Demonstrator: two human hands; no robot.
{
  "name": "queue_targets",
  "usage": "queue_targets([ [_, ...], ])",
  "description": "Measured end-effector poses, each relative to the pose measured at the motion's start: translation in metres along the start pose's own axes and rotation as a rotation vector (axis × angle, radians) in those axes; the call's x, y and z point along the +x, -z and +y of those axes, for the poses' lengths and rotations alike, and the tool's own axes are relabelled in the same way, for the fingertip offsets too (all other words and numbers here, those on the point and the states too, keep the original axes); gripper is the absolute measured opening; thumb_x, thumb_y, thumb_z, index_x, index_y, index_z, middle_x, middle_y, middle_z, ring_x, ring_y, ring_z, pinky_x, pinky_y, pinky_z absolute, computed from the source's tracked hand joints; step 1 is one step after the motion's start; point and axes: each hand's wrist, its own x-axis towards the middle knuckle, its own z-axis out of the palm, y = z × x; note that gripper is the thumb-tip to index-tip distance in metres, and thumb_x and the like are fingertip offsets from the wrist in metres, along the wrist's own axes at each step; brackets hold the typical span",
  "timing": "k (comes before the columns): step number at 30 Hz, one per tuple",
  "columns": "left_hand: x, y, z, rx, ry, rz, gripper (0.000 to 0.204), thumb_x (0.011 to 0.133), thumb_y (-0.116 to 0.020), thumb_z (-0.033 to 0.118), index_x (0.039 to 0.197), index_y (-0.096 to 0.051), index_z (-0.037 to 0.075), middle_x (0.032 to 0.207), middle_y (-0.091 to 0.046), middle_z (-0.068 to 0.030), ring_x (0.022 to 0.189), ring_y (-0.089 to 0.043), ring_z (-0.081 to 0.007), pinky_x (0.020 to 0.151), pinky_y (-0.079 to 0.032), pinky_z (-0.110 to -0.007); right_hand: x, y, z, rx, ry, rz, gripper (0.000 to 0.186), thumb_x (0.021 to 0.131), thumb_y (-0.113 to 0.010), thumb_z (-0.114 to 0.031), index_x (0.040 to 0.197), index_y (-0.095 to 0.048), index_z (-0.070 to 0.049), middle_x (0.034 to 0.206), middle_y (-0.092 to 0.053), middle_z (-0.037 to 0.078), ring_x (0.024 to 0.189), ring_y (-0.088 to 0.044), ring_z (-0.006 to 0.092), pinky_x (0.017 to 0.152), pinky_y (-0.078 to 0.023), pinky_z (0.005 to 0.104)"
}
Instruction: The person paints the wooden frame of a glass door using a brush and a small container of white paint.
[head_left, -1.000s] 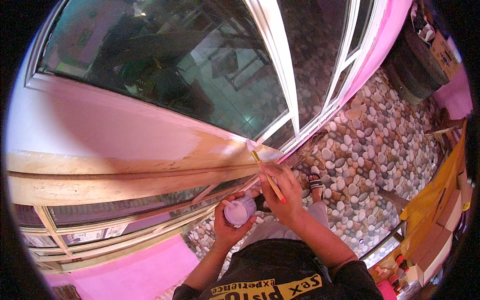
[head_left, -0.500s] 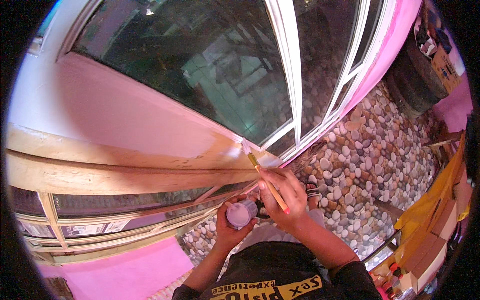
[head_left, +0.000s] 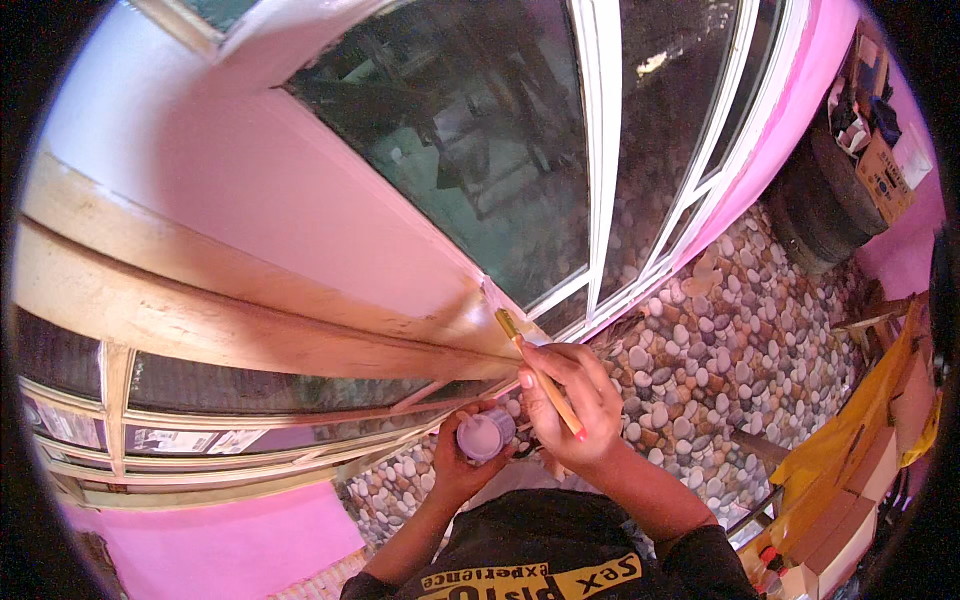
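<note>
My right hand [head_left: 574, 405] grips a slim paintbrush [head_left: 505, 325] with a yellowish handle and a red end. Its pale bristles touch the ledge [head_left: 370, 200], painted pale pinkish white with a bare tan band, beside the lower edge of a dark window pane [head_left: 460, 150]. Below and left of it, my left hand [head_left: 458, 465] is wrapped round a small clear cup [head_left: 480, 438] of pale lilac-white liquid.
A pebble-patterned floor [head_left: 700, 360] lies to my right, with dark tyres [head_left: 800, 210] and cardboard boxes [head_left: 882, 180] beyond. A yellow sheet [head_left: 830, 420] and brown boards are at lower right; a pink wall [head_left: 230, 540] is at lower left.
The view has shifted, bringing more of the painted ledge in at the left. My right hand and brush sit slightly lower in frame, the bristles still at the pane's edge.
</note>
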Motion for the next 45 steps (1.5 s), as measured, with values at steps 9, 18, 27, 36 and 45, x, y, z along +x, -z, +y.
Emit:
queue_targets([
  [9,-0.007,0.001,0.012,0.031,-0.029,0.016,0.071,0.074,-0.083,0.001,0.130,-0.040,0.008,0.131,-0.053,-0.0182,0.121,-0.055,-0.0285,0.101,-0.047,-0.041,0.023,0.004,-0.021,0.035,0.055,0.019,0.022,0.086,-0.069,0.003,0.108,-0.065,0.004,0.092,-0.066,0.015,0.074,-0.065,0.0227,0.063,-0.052,0.0300],
  [18,-0.011,-0.002,0.007,-0.065,-0.057,0.017,0.068,0.074,-0.083,0.003,0.128,-0.042,0.006,0.130,-0.053,-0.0167,0.119,-0.056,-0.0260,0.099,-0.049,-0.039,0.046,0.010,-0.042,0.029,0.108,0.013,0.027,0.083,-0.071,0.001,0.110,-0.066,0.002,0.096,-0.067,0.017,0.083,-0.067,0.0300,0.071,-0.055,0.0355],
  [27,-0.013,-0.001,0.001,-0.050,-0.119,0.039,0.075,0.074,-0.086,0.007,0.133,-0.039,0.008,0.130,-0.054,-0.0158,0.115,-0.059,-0.0244,0.095,-0.052,-0.039,0.076,0.017,-0.067,0.027,0.225,0.035,0.027,0.084,-0.071,0.002,0.110,-0.065,0.003,0.094,-0.068,0.016,0.074,-0.066,0.0256,0.062,-0.052,0.0314],
  [36,-0.016,-0.014,0.007,-0.044,-0.167,0.105,0.075,0.074,-0.085,0.006,0.134,-0.039,0.008,0.131,-0.055,-0.0157,0.116,-0.059,-0.0238,0.096,-0.052,-0.037,0.100,0.026,-0.081,0.262,0.180,0.094,0.023,0.086,-0.068,0.004,0.108,-0.066,0.004,0.092,-0.067,0.016,0.077,-0.067,0.0210,0.066,-0.052,0.0286],
  [45,-0.022,-0.041,0.013,0.025,-0.165,0.180,0.074,0.075,-0.086,0.013,0.134,-0.041,0.008,0.128,-0.057,-0.0157,0.113,-0.060,-0.0246,0.096,-0.050,-0.039,0.099,0.054,-0.076,0.586,-0.031,0.113,0.025,0.099,-0.058,-0.016,0.113,-0.056,0.005,0.095,-0.065,0.016,0.077,-0.066,0.0207,0.069,-0.055,0.0324],
])
